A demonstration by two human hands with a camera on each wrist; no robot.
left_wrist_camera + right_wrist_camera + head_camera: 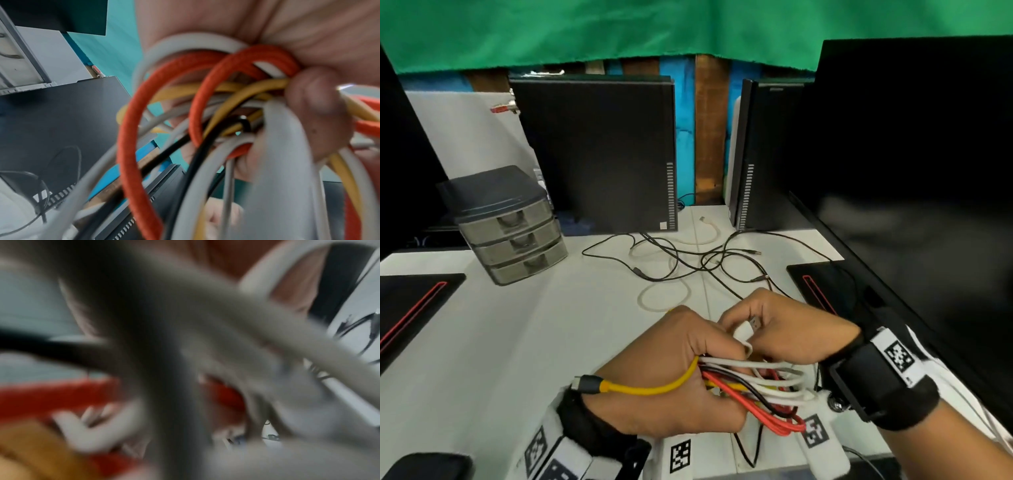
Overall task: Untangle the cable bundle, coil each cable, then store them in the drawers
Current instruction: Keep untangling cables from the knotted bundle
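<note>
L hand (674, 373) fisted on the cable bundle (753, 387), R hand (784, 329) pinching a white USB cable (744, 330) end; hard pull w/ loops still crossed prob cinches knot.

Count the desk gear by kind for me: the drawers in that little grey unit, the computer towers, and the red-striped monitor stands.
drawers: 3
computer towers: 2
red-striped monitor stands: 2
Total: 7

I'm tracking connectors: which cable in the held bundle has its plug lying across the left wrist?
The yellow cable: its dark plug sticks out over the left hand's wrist, unlike the red, white and black ones.
</note>
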